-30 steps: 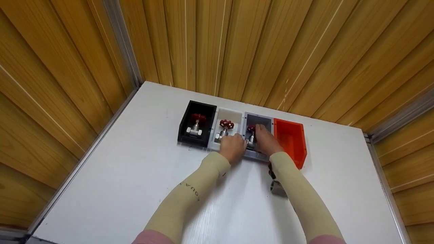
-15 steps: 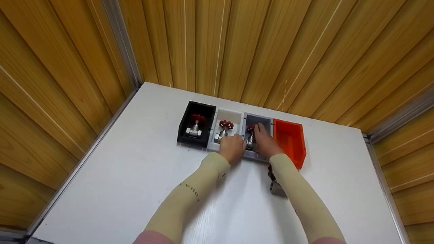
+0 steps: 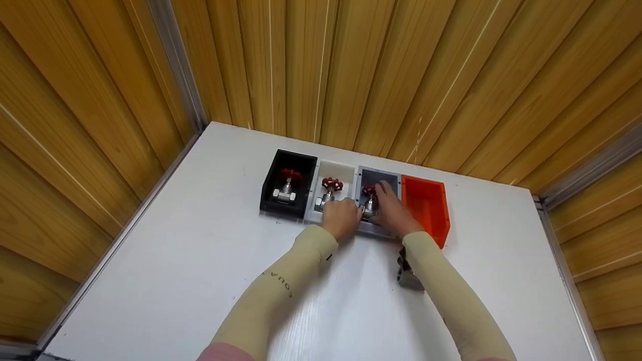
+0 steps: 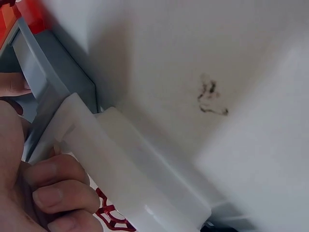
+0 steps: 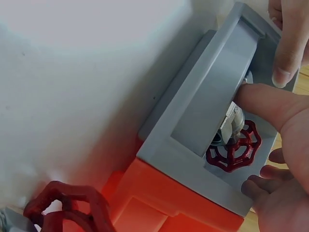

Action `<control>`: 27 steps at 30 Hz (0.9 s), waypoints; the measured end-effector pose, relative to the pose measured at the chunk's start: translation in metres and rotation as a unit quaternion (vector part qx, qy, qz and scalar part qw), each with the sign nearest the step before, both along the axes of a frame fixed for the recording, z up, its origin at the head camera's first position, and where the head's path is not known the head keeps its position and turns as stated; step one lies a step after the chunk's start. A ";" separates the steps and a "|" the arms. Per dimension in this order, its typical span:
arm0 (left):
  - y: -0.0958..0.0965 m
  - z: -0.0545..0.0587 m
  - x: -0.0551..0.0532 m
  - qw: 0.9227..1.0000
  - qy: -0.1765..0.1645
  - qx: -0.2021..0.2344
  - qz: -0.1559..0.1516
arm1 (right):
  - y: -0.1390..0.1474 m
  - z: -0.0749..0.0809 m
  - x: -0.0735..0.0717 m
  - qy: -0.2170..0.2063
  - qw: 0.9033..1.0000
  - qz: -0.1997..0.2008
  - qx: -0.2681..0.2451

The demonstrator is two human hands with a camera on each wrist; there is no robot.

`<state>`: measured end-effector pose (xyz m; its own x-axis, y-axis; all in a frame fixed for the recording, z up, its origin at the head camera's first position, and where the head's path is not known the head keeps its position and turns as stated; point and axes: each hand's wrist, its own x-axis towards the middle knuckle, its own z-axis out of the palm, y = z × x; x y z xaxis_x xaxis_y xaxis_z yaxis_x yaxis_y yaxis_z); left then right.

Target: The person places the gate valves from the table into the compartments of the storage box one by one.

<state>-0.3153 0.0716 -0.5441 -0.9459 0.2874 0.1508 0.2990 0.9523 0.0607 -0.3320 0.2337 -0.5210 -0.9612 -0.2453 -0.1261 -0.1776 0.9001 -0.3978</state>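
Observation:
A grey bin [image 3: 378, 176] stands between a white bin [image 3: 342, 169] and an orange bin. Inside it is a metal gate valve [image 3: 369, 204] with a dark red handwheel [image 5: 231, 153]. My right hand [image 3: 396, 213] reaches into this bin, thumb at the valve body and fingers spread apart beyond the handwheel, near the bin's side. With fingers curled into the white bin and thumb over on the grey side, my left hand [image 3: 341, 219] grips the walls where the two bins meet. Behind that hand, a second red-wheeled valve [image 3: 331, 186] sits in the white bin.
A black bin [image 3: 268, 193] at the row's left end holds another red-wheeled valve [image 3: 287, 190]. The orange bin [image 3: 434, 213] closes the row on the right. Partly under my right forearm, one more valve [image 3: 410, 279] lies on the white table [image 3: 200, 250]. Wood-grain panels [image 3: 351, 75] rise behind.
My right fingers have loosened and spread from around the valve's handwheel, leaving more of the valve in sight. The left hand keeps its grip. The head view has shifted slightly.

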 end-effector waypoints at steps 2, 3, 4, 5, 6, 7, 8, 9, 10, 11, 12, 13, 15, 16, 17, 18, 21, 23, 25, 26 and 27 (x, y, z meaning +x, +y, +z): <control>-0.001 0.000 0.000 1.000 -0.001 -0.003 0.000 | 0.001 0.001 0.001 0.000 1.000 -0.003 -0.006; -0.001 0.001 0.000 1.000 -0.003 -0.003 -0.001 | 0.001 0.001 0.002 -0.001 1.000 -0.005 -0.007; -0.001 0.001 0.000 1.000 -0.003 -0.004 -0.001 | 0.002 0.002 0.003 -0.001 1.000 -0.007 -0.007; -0.002 0.001 -0.001 1.000 -0.005 -0.006 -0.001 | 0.002 0.003 0.004 -0.002 1.000 -0.009 -0.007; -0.002 0.002 -0.001 1.000 -0.006 -0.008 -0.002 | 0.003 0.003 0.005 -0.002 1.000 -0.012 -0.007; -0.002 0.002 -0.001 1.000 -0.008 -0.008 -0.003 | 0.003 0.004 0.006 -0.003 1.000 -0.015 -0.009; -0.002 0.002 -0.001 1.000 -0.009 -0.008 -0.003 | 0.004 0.005 0.007 -0.004 1.000 -0.015 -0.009; -0.003 0.003 -0.001 1.000 -0.009 -0.007 -0.004 | 0.004 0.006 0.008 -0.004 1.000 -0.017 -0.008; -0.003 0.003 -0.001 1.000 -0.009 -0.006 -0.005 | 0.005 0.007 0.008 -0.003 1.000 -0.019 -0.008; -0.003 0.003 -0.001 1.000 -0.010 -0.006 -0.005 | 0.006 0.008 0.009 -0.003 1.000 -0.021 -0.008; -0.003 0.004 -0.002 1.000 -0.011 -0.007 -0.005 | 0.006 0.008 0.010 -0.003 1.000 -0.022 -0.008; -0.004 0.005 -0.002 1.000 -0.011 -0.007 -0.004 | 0.007 0.009 0.011 -0.002 1.000 -0.023 -0.009; -0.005 0.008 -0.002 1.000 -0.008 -0.007 -0.001 | 0.009 0.011 0.013 -0.001 1.000 -0.025 -0.011; -0.005 0.009 -0.002 1.000 -0.007 -0.006 0.000 | 0.010 0.012 0.014 -0.002 1.000 -0.026 -0.014; -0.006 0.010 -0.002 1.000 -0.004 -0.004 0.001 | 0.011 0.013 0.015 -0.004 0.999 -0.028 -0.017; -0.006 0.012 -0.002 1.000 0.000 -0.004 0.001 | 0.012 0.013 0.016 -0.007 0.999 -0.030 -0.021; -0.007 0.015 -0.003 1.000 0.013 0.006 -0.003 | 0.016 0.015 0.019 -0.013 0.999 -0.033 -0.028; -0.007 0.016 -0.002 1.000 0.022 0.014 -0.006 | 0.018 0.016 0.022 -0.013 0.999 -0.036 -0.028; -0.007 0.017 -0.002 0.999 0.029 0.016 -0.008 | 0.020 0.017 0.024 -0.008 0.999 -0.034 -0.029; -0.007 0.017 -0.002 0.999 0.032 0.018 -0.010 | 0.022 0.017 0.025 -0.007 0.999 -0.034 -0.031; -0.007 0.018 -0.002 0.999 0.034 0.020 -0.011 | 0.023 0.018 0.026 -0.007 0.999 -0.035 -0.033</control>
<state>-0.3175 0.0647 -0.5266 -0.9265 0.3007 0.2264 0.3249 0.9426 0.0776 -0.3064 0.2564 -0.5035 -0.9747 -0.1852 -0.1249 -0.1086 0.8816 -0.4594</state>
